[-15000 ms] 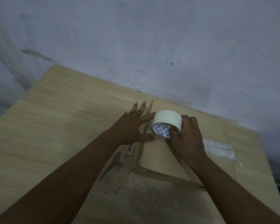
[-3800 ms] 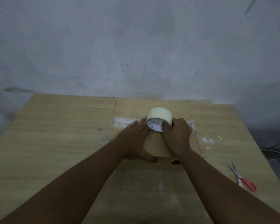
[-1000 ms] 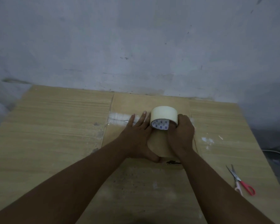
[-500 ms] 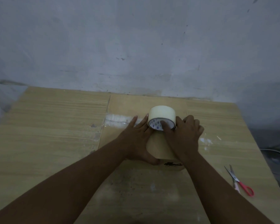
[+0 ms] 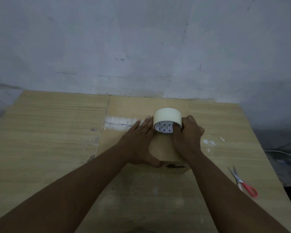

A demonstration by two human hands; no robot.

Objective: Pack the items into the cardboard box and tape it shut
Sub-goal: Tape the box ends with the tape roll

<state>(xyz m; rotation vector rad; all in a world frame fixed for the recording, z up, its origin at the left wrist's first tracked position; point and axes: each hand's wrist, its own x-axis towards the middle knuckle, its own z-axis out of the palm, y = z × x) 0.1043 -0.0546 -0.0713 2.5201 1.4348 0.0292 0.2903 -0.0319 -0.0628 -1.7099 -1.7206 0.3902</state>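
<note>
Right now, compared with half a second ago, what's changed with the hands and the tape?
The right hand has drawn its spread fingers in and grips the cream roll of tape again; the roll hardly moved. The left hand stays flat on the brown cardboard box, red-handled scissors unmoved.

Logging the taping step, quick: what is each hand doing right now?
Left hand: open, pressing flat on the cardboard box.
Right hand: gripping the tape roll.
</note>
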